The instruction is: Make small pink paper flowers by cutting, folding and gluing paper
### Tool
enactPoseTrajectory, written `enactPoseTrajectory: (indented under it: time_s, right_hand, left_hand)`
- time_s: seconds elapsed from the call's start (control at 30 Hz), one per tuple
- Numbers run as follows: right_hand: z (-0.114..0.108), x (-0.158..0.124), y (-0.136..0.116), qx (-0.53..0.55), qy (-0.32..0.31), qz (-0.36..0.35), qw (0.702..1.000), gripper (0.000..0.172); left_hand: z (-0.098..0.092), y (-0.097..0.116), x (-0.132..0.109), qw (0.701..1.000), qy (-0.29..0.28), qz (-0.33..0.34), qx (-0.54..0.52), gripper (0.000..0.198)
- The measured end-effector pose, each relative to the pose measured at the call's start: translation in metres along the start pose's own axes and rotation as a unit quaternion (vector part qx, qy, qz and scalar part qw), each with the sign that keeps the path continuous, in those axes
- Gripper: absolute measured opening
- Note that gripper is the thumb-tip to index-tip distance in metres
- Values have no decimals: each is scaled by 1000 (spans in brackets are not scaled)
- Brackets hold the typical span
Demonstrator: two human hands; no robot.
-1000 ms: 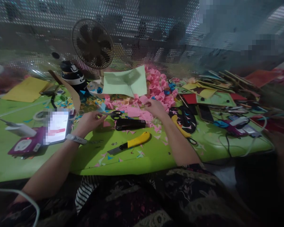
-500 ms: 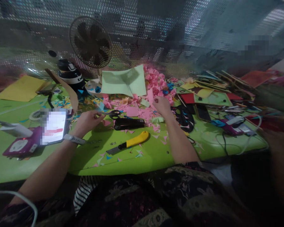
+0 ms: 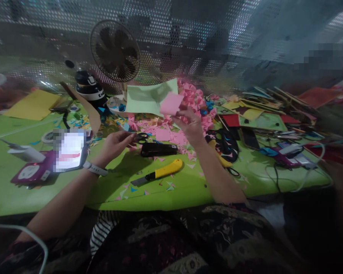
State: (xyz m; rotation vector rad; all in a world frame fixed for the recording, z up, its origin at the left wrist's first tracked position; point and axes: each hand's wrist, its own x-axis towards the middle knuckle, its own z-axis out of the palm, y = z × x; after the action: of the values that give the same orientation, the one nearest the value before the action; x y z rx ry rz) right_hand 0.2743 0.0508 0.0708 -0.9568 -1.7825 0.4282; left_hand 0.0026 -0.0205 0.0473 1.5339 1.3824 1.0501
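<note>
My right hand (image 3: 190, 123) holds a pink paper square (image 3: 172, 104) by its lower right edge, raised in front of a pale green sheet (image 3: 145, 99). Small black-handled scissors (image 3: 142, 136) lie right at the fingertips of my left hand (image 3: 117, 144); its thumb and fingers are close together, and whether they grip the scissors is unclear. Below lies a black stapler (image 3: 158, 149), and nearer me a yellow cutter knife (image 3: 168, 168) with its blade out. Pink scraps (image 3: 175, 137) cover the middle of the table, with a heap of folded pink pieces (image 3: 193, 95) behind.
A lit phone (image 3: 70, 150) leans on a purple power socket (image 3: 31, 172) at the left. Behind stand a black bottle (image 3: 90, 89) and a fan (image 3: 115, 51). Stacked papers (image 3: 260, 101), a dark phone (image 3: 249, 137) and cables lie right. Another person's arm (image 3: 338, 179) shows at the right edge.
My right hand has lifted the pink paper from near the heap and brought it left, turning its flat face into view. My left hand's fingers have extended toward the scissors. The view has shifted slightly.
</note>
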Motion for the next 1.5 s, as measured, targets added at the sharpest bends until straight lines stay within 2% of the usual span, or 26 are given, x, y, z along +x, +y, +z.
enactPoseTrajectory:
  time_s: [0.1,0.17,0.23,0.47,0.67,0.77,0.9,1.0,1.1,1.17,1.27,1.37,1.5]
  right_hand:
    - [23,-19,-31,27,-102,-76,992,11]
    - [33,-28,-43,-3,-170,-109,979,14]
    - [39,-34,-48,-32,-207,-133,969,17]
    - [49,-40,-47,-78,-220,-206,950,16]
    - [51,-44,-50,-56,-252,-237,937,11]
    - [51,-47,-55,-69,-223,-206,950,10]
    - [52,-52,-62,-45,-133,-112,984,10]
    - [55,-53,-61,16,-74,-31,997,14]
    - [58,-51,-56,89,-69,66,991,17]
    - [59,-49,-54,118,-74,103,985,18]
    - [59,-47,-53,113,-64,107,986,19]
    - [59,-48,-53,98,-63,113,987,21]
    - [61,-50,-52,119,-71,106,985,26]
  left_hand:
    - [9,10,-6,976,-66,-9,-207,66]
    - [12,12,-8,960,-33,-10,-279,59]
    - [13,12,-8,959,7,-12,-283,48]
    - [12,7,-6,951,28,10,-309,28]
    - [9,8,-6,924,5,3,-383,38]
    - [11,4,-3,923,20,-1,-384,39]
    - [18,-5,1,923,53,41,-380,36]
    - [23,-10,2,930,16,56,-364,41]
    - [26,-12,-2,934,-26,55,-352,40]
    - [26,-11,-5,935,-44,49,-348,37]
    - [25,-6,-8,927,-54,19,-372,30]
    - [25,-3,-10,916,-56,-4,-397,33]
    - [29,-2,-10,938,-24,31,-346,39]
